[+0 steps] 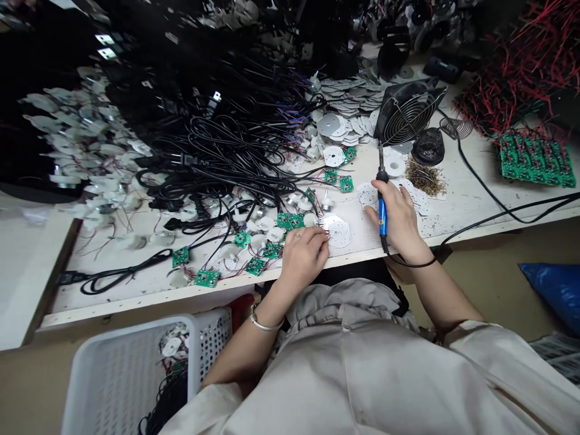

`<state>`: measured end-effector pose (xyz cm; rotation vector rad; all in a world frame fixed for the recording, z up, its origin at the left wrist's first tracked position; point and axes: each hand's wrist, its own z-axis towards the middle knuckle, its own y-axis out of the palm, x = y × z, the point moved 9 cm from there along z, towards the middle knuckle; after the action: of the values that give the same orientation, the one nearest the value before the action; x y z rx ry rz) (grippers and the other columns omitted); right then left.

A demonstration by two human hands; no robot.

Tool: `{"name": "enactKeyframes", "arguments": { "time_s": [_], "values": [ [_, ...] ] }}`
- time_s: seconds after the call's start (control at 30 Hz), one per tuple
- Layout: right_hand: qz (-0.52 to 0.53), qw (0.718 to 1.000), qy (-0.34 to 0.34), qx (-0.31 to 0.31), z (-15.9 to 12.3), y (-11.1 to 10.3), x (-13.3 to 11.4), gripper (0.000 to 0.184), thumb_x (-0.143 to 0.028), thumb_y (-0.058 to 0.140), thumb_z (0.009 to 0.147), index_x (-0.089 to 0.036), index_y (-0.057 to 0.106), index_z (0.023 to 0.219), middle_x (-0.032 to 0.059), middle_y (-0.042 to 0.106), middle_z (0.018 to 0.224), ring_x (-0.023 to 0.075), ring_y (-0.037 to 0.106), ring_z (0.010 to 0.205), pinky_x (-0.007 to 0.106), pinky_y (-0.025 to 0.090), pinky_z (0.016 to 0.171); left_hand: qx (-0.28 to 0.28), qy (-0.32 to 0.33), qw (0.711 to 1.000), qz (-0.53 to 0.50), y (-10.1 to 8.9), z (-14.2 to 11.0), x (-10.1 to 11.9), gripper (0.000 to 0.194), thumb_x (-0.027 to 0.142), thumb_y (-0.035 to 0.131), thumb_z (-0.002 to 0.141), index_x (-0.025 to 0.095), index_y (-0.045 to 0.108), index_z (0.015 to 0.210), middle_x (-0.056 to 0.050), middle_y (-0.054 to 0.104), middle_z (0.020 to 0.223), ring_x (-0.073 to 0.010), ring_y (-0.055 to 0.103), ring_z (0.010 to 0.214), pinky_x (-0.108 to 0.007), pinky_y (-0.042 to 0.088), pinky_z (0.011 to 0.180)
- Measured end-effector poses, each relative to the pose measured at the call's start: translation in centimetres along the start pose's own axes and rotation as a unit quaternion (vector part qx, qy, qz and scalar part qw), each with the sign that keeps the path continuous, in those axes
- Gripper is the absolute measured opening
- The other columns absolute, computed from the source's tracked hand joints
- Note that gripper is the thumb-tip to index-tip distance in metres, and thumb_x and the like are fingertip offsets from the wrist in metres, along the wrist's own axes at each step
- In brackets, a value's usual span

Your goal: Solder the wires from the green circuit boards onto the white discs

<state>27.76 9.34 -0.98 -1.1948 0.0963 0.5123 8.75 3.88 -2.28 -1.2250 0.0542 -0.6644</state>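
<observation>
Left hand (303, 257) curled, fingertips pinching thin red wires (327, 228) just beside a white perforated disc (338, 233) on the surface (457, 193); right hand (394, 211) closed around a blue-handled soldering iron (383, 208). White plastic basket (131, 374), cut off below, holds white discs (171, 345) and black cable (167, 399), partly hidden by its wall

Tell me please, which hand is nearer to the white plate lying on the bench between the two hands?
Left. The left hand is right at the white plate's edge, its fingertips about touching it; the right hand is apart, to the plate's right, gripping a soldering iron.
</observation>
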Motion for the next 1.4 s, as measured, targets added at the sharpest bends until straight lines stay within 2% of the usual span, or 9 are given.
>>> {"name": "enactKeyframes", "arguments": {
  "time_s": [0.33, 0.5, 0.6, 0.73, 0.9, 1.07, 1.17, 1.27, 1.4],
  "values": [
    [-0.071, 0.997, 0.012, -0.021, 1.2, 1.9, -0.6, 0.046, -0.015, 0.039, 0.096, -0.02, 0.047, 0.141, 0.0149, 0.052, 0.145, 0.0258, 0.056, 0.127, 0.052, 0.035, 0.117, 0.068, 0.025, 0.997, 0.031, -3.5, 0.3, 0.3, 0.008, 0.02, 0.059, 0.093, 0.02, 0.066, 0.092, -0.003, 0.075, 0.096, -0.018, 0.068, 0.087, -0.036, 0.043, 0.09],
    [-0.062, 0.998, 0.015, -0.009, 1.5, 1.8, -1.1, 0.044, -0.024, 0.043, 0.098, -0.02, 0.047, 0.141, 0.016, 0.054, 0.143, 0.0279, 0.058, 0.124, 0.056, 0.032, 0.117, 0.034, 0.0, 0.998, 0.046, -4.7, 3.6, -1.9, 0.015, 0.027, 0.054, 0.095, 0.021, 0.067, 0.092, -0.004, 0.075, 0.096, -0.02, 0.067, 0.091, -0.037, 0.043, 0.088],
    [-0.066, 0.997, 0.011, -0.025, 2.0, 2.3, -1.8, 0.047, -0.031, 0.05, 0.096, -0.019, 0.047, 0.141, 0.0183, 0.052, 0.145, 0.0289, 0.062, 0.115, 0.056, 0.033, 0.116, -0.037, -0.026, 0.996, 0.073, -3.6, 7.5, -2.7, 0.02, 0.028, 0.051, 0.094, 0.021, 0.069, 0.097, -0.006, 0.074, 0.102, -0.024, 0.066, 0.097, -0.039, 0.043, 0.086],
    [-0.079, 0.996, 0.011, -0.044, 2.4, 2.9, -2.1, 0.047, -0.02, 0.046, 0.096, -0.02, 0.046, 0.142, 0.0184, 0.049, 0.148, 0.026, 0.064, 0.109, 0.053, 0.034, 0.116, -0.161, -0.021, 0.977, 0.137, 0.2, 12.2, -1.5, 0.024, 0.026, 0.049, 0.093, 0.019, 0.07, 0.105, -0.01, 0.071, 0.112, -0.0277, 0.063, 0.107, -0.041, 0.04, 0.09],
    [-0.067, 0.997, 0.023, -0.03, 2.3, 2.4, -1.2, 0.047, -0.016, 0.039, 0.096, -0.018, 0.046, 0.142, 0.0184, 0.053, 0.142, 0.0262, 0.06, 0.119, 0.05, 0.036, 0.115, -0.258, -0.017, 0.953, 0.158, 3.9, 14.0, -0.2, 0.032, 0.04, 0.053, 0.094, 0.016, 0.07, 0.106, -0.014, 0.071, 0.113, -0.0293, 0.064, 0.107, -0.042, 0.04, 0.092],
    [-0.031, 0.998, 0.027, 0.053, 0.4, -0.6, -0.9, 0.045, -0.02, 0.043, 0.094, -0.018, 0.047, 0.139, 0.0166, 0.056, 0.138, 0.0276, 0.054, 0.128, 0.048, 0.04, 0.112, -0.212, -0.033, 0.969, 0.119, 2.8, 13.1, -0.5, 0.049, 0.06, 0.055, 0.091, 0.017, 0.068, 0.111, -0.011, 0.075, 0.094, -0.0271, 0.068, 0.093, -0.04, 0.041, 0.089],
    [0.002, 0.995, 0.021, 0.099, -2.2, -2.0, -1.6, 0.045, -0.025, 0.049, 0.092, -0.022, 0.047, 0.137, 0.0129, 0.062, 0.129, 0.0277, 0.059, 0.121, 0.047, 0.047, 0.105, -0.2, 0.044, 0.973, 0.11, 1.4, 10.3, 1.1, 0.046, 0.061, 0.055, 0.091, 0.018, 0.071, 0.097, -0.009, 0.073, 0.077, -0.0262, 0.067, 0.079, -0.042, 0.041, 0.087],
    [0.02, 0.994, 0.011, 0.107, -4.6, -1.9, -2.9, 0.043, -0.027, 0.053, 0.092, -0.024, 0.049, 0.134, 0.012, 0.064, 0.126, 0.0272, 0.062, 0.115, 0.046, 0.05, 0.1, -0.187, 0.135, 0.967, 0.107, -0.3, 6.0, 3.1, 0.04, 0.056, 0.058, 0.091, 0.019, 0.069, 0.08, -0.009, 0.069, 0.072, -0.0268, 0.065, 0.077, -0.046, 0.041, 0.089],
    [0.034, 0.996, -0.027, 0.083, -5.7, -0.4, -5.2, 0.037, -0.027, 0.053, 0.093, -0.022, 0.054, 0.13, 0.0129, 0.063, 0.128, 0.0251, 0.062, 0.116, 0.043, 0.05, 0.099, -0.143, 0.15, 0.971, 0.123, -2.3, 1.8, 3.2, 0.022, 0.035, 0.057, 0.095, 0.018, 0.067, 0.085, -0.008, 0.07, 0.084, -0.0239, 0.065, 0.08, -0.046, 0.042, 0.096]
  ]
}}
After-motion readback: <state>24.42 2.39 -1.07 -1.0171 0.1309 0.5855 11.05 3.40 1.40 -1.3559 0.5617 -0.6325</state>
